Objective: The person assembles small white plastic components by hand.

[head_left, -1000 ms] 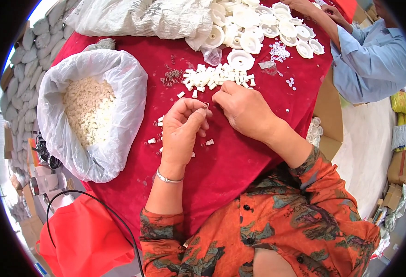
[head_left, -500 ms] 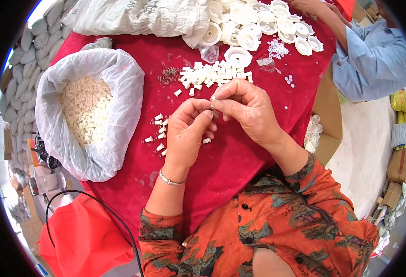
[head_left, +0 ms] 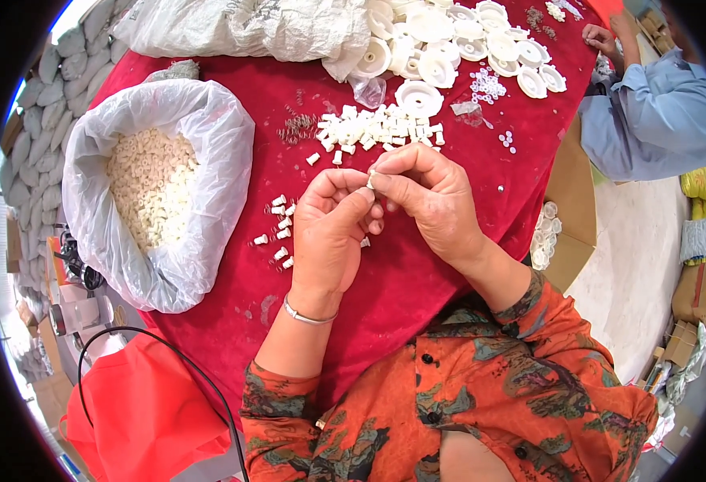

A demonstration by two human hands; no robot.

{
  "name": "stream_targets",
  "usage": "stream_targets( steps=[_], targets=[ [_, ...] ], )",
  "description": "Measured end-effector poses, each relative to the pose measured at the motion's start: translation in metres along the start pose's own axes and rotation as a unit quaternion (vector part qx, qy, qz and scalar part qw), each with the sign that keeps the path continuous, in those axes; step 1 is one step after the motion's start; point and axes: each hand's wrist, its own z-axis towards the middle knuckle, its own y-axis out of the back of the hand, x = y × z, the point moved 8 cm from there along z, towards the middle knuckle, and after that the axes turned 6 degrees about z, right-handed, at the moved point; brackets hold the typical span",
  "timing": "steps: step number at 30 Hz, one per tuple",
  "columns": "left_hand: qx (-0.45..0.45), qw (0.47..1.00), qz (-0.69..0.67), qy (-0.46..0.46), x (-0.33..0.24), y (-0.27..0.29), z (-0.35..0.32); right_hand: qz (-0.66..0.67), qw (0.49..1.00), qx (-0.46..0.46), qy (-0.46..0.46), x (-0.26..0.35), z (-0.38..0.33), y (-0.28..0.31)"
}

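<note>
Left hand (head_left: pixel 333 221) and right hand (head_left: pixel 431 199) pinched small pale part (head_left: pixel 371 182), mostly hidden, at frame centre. Above lay heaped white plastic spools (head_left: pixel 373 127) beside thin coiled wire springs (head_left: pixel 298 129). Velvety red cloth (head_left: pixel 417 297) beneath; crinkled translucent bag (head_left: pixel 228 181) left.

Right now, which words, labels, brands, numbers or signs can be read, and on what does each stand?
No text can be read.
Crumpled white woven sack: nothing legible.
Brown cardboard boxes at the right edge: any marks too small and blurred.
Small pale part between left hand and right hand: too small to show any lettering.
</note>
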Motion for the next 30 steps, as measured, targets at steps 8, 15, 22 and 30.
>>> stream_targets(
  steps=[8, 15, 22, 30],
  targets=[
    [-0.046, 0.987, 0.137, -0.074, -0.014, 0.001, -0.002, -0.045, 0.999, 0.013, 0.022, -0.003, -0.001, 0.003],
    [-0.015, 0.855, 0.503, -0.124, -0.021, -0.004, -0.006, -0.280, 0.952, 0.117, -0.043, -0.003, 0.002, 0.017],
    [0.041, 0.639, 0.730, -0.239, -0.027, -0.037, -0.017, -0.578, 0.791, 0.062, 0.190, 0.019, 0.024, 0.015],
    [-0.039, 0.629, 0.740, -0.235, -0.062, -0.018, -0.002, -0.660, 0.730, 0.051, 0.171, 0.005, 0.037, 0.015]
  ],
)
